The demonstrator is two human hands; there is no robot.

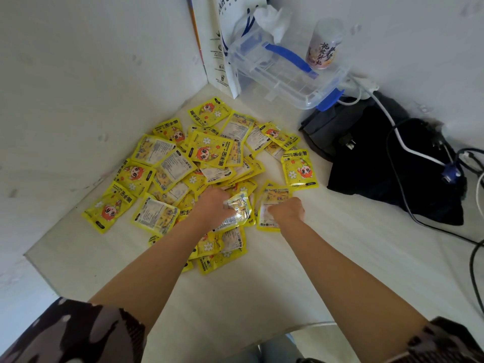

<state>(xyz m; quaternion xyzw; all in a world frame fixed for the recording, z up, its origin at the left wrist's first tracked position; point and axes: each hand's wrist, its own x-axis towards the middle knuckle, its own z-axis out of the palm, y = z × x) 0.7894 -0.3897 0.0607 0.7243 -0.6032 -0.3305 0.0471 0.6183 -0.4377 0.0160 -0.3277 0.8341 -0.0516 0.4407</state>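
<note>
Several yellow hand-warmer packets (209, 150) lie scattered in a heap on a pale table (340, 271), some face up with a cartoon figure, some showing the printed back. My left hand (213, 205) grips one shiny packet (239, 209) at the near edge of the heap. My right hand (286, 212) rests with curled fingers on another packet (272, 205) lying back side up just right of the heap; its fingertips are hidden.
A clear plastic box with blue handle and latches (285, 72) stands at the back, a tissue and a cup (324, 44) on it. A white paper bag (225, 43) leans in the corner. A black bag (379, 158) with cables (408, 150) occupies the right side.
</note>
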